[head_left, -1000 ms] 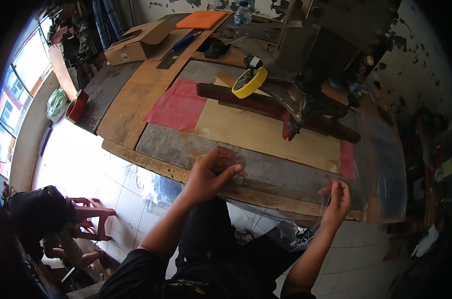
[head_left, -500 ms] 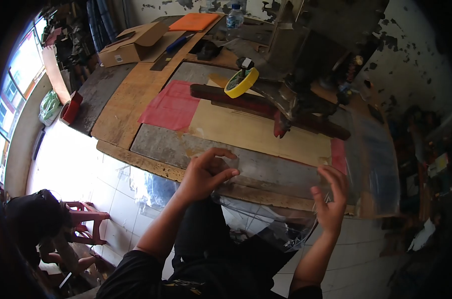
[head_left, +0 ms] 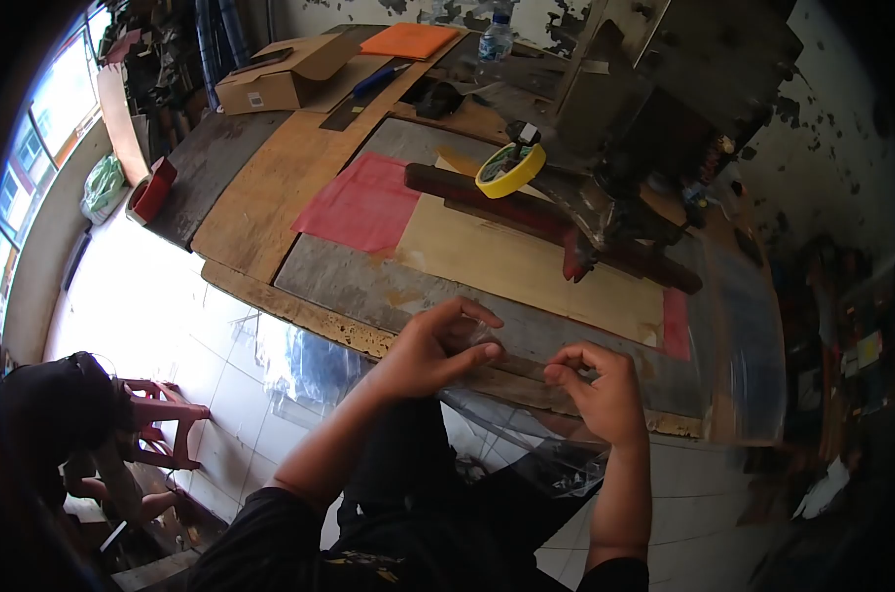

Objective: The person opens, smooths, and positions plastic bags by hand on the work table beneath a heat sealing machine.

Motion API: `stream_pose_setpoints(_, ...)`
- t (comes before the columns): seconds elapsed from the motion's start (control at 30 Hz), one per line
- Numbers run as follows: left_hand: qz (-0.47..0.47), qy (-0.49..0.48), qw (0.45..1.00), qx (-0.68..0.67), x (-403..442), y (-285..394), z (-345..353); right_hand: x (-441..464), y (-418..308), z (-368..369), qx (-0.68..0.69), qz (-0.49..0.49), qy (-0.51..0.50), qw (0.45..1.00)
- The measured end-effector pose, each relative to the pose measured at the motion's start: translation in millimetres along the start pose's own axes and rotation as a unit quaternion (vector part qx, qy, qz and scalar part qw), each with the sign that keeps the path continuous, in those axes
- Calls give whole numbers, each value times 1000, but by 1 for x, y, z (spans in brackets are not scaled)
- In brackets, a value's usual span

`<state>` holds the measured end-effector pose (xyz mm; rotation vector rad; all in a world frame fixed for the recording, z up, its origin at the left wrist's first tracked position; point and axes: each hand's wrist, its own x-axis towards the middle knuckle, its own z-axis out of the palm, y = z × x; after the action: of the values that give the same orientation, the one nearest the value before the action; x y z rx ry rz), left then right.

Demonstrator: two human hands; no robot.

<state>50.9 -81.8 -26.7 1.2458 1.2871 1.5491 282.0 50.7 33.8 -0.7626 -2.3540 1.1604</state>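
Observation:
My left hand hovers over the front edge of the grey work board, fingers curled and thumb and forefinger apart. A thin see-through piece, seemingly clear plastic, shows within its fingers. To its right, my right hand has thumb and fingertips pinched together; what they hold, if anything, is too small or clear to make out. Beyond both hands, a cream sheet and a red sheet lie under the dark bar of a machine. A yellow tape roll hangs on that machine.
A cardboard box, a blue cutter, an orange folder and a water bottle are at the back. Clear plastic sheets drape the right side. A person sits low at left near a red stool.
My right hand has moved left, closer to my left hand, and its fingers have closed into a pinch. My view has shifted slightly; the sheets and machine look unmoved.

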Motion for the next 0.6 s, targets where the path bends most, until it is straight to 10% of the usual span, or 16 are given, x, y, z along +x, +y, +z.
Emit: stream_pose_setpoints(0.6, -3, 21, 992, 121, 1, 11, 1, -1, -16, 3, -72, -80, -1, 994)
